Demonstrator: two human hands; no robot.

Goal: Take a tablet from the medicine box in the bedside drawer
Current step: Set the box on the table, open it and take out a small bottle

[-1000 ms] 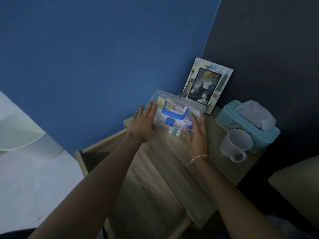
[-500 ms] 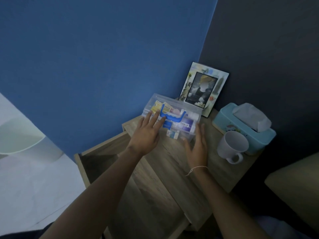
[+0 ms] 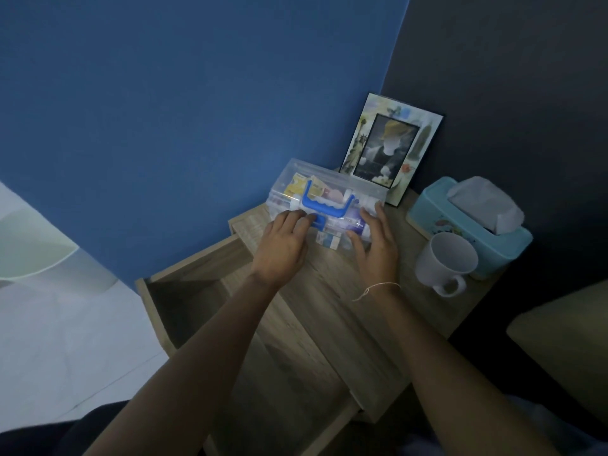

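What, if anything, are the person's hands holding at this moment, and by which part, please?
Both are on the clear medicine box: left hand fingertips at its blue front latch, right hand steadying its right end. Neither hand lifts it.

Both hands rest on the medicine box (image 3: 329,192) atop the bedside table (image 3: 329,311)

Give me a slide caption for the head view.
Both hands, left and right, on the clear medicine box.
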